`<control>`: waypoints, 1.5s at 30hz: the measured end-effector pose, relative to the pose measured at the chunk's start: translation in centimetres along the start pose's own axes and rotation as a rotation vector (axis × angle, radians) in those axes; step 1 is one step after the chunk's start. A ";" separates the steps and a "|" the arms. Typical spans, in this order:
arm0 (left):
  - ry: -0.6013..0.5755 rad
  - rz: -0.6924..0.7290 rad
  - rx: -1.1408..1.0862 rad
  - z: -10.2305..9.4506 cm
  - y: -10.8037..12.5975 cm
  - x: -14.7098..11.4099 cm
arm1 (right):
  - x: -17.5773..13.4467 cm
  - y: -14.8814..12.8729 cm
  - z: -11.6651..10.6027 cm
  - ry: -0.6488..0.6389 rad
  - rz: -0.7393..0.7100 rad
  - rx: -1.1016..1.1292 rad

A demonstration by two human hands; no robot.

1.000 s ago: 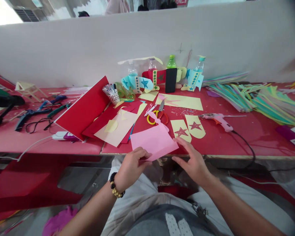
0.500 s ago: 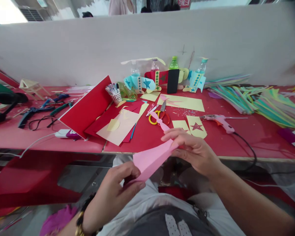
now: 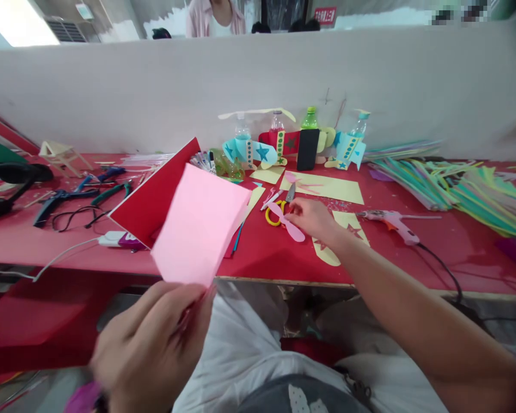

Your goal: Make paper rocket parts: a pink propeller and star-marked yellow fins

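In my left hand [image 3: 155, 338], low at the left, a sheet of pink paper [image 3: 202, 223] is pinched by its bottom edge and held up off the table, with a fold along its right side. My right hand [image 3: 312, 219] reaches over the table, its fingers curled at the red handle of the scissors [image 3: 275, 214]. The scissors lie with blades pointing away from me, and the hand covers most of the red loop. A pink paper propeller shape [image 3: 293, 230] lies across the yellow loop, right against my fingertips. Pale yellow paper pieces with red stars [image 3: 324, 252] lie beside my right wrist.
A pink glue gun [image 3: 391, 222] with its cord lies to the right, near bundles of coloured strips [image 3: 421, 180]. Bottle planes [image 3: 251, 150] stand along the wall. A tilted red board [image 3: 155, 198], pliers [image 3: 64, 198] and a white plug [image 3: 112, 238] are on the left.
My right hand has let go of the pink paper and moved forward to the scissors. My left hand has swung the paper up and to the left, its broad face now toward me.
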State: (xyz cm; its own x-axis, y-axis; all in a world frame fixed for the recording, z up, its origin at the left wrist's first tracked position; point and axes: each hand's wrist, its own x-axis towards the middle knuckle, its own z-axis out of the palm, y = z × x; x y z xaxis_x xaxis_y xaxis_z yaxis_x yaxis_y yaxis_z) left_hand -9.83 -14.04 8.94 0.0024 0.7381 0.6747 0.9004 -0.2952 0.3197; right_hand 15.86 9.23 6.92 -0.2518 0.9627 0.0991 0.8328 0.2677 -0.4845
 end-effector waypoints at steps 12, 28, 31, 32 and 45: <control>-0.406 -0.343 -0.334 13.6 -0.8 2.6 | 2.7 2.6 3.3 -0.001 0.099 -0.004; -0.640 -0.215 -0.361 14.8 0.7 3.7 | 3.3 2.0 2.8 0.003 0.068 -0.187; -0.614 -0.065 -0.246 14.6 0.5 3.4 | 3.6 0.1 4.6 -0.054 0.104 -0.220; -0.607 -0.034 -0.227 14.6 0.4 3.3 | 3.8 -0.1 4.8 -0.067 0.128 -0.226; -0.345 0.137 -0.161 16.2 -1.2 2.0 | 4.4 1.0 2.3 -0.075 0.421 0.018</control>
State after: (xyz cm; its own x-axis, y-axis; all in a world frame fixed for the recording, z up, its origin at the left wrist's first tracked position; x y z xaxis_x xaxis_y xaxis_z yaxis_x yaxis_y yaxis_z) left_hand -3.85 -2.43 -0.85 0.2882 0.8376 0.4641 0.8021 -0.4759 0.3609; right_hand 14.44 13.67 4.88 0.0732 0.9821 -0.1737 0.8618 -0.1499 -0.4846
